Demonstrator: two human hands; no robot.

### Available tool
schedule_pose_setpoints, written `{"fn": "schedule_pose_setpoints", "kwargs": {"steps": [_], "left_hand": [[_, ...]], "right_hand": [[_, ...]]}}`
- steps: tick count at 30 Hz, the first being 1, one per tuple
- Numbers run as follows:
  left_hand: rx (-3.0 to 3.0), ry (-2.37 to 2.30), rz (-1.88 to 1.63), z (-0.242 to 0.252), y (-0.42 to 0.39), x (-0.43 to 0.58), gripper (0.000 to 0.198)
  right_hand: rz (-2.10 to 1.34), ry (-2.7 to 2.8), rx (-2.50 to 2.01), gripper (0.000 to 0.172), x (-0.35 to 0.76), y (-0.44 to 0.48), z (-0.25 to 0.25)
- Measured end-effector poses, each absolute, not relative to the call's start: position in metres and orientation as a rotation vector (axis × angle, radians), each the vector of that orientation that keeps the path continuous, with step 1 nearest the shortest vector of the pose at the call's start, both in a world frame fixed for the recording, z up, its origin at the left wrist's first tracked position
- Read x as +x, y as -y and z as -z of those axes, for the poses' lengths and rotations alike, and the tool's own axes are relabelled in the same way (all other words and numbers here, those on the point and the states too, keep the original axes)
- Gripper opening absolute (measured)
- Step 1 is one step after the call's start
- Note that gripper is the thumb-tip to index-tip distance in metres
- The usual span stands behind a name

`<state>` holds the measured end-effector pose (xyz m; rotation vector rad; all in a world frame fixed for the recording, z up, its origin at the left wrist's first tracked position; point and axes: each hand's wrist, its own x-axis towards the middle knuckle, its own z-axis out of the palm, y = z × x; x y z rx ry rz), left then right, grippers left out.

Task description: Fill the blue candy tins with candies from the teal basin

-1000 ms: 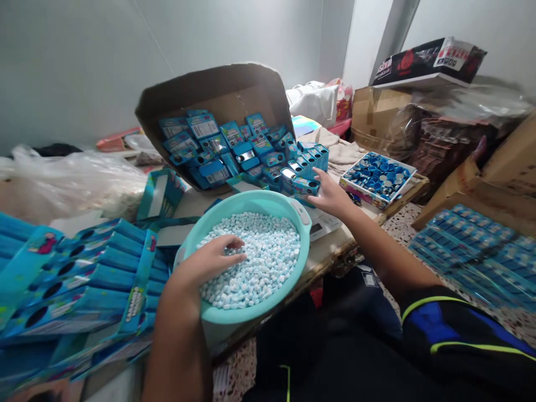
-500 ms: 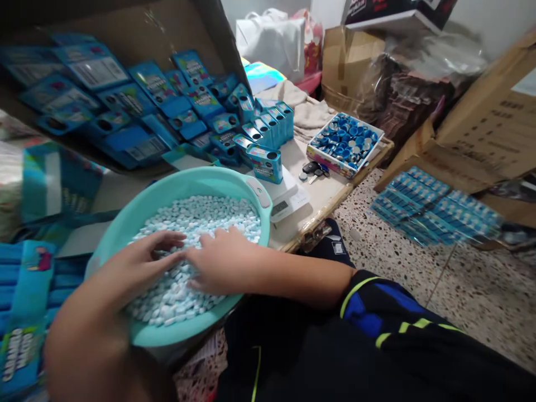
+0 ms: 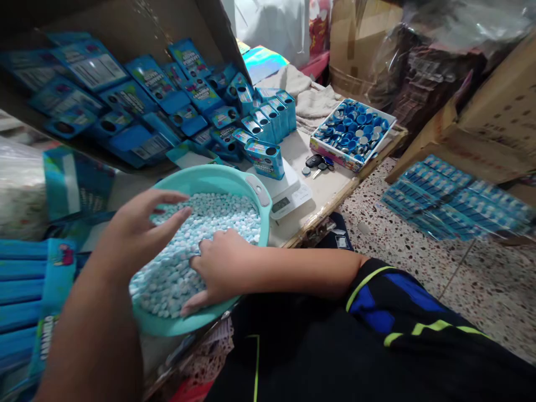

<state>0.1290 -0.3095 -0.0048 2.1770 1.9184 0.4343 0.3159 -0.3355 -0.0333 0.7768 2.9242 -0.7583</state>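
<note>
A round teal plastic basin (image 3: 218,180) rests just in front of a white digital kitchen scale (image 3: 285,198), filled with small pale blue-white candies (image 3: 226,215). My left hand (image 3: 144,220) hovers at the basin's left side, fingers spread, its fingertips just over the candies. My right hand (image 3: 215,271) presses down into the candies near the front rim, fingers apart, with no separate object visible in it. A blue candy tin (image 3: 265,159) stands upright on the scale, open at the top.
A tilted cardboard box (image 3: 125,95) of blue packs and tins stands behind the basin. Blue card displays (image 3: 25,285) lie at the left. A tray of blue and silver lids (image 3: 354,134) and keys (image 3: 316,164) sit on the table. Blister sheets (image 3: 456,201) lie on the speckled floor at the right.
The right hand has left the tin, which now stands on the scale, and has gone into the candies. My left hand has lifted and spread its fingers. The view has tilted down.
</note>
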Motion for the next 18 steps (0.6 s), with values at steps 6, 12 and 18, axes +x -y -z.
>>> {"fn": "schedule_pose_setpoints", "kwargs": {"steps": [6,12,18], "left_hand": [[2.568,-1.618,-0.343,0.004,0.203,0.205,0.103],[2.419,-1.373,-0.252,0.014,0.147,0.231,0.064],[2.642,-1.322,0.001,0.024,0.155,0.255,0.094]], "right_hand": [[0.72,-2.864,0.691,0.096,0.314,0.332,0.032],[0.715,-2.896,0.649,0.097,0.31,0.329,0.035],[0.789,-2.947,0.667,0.098,0.309,0.329,0.045]]}}
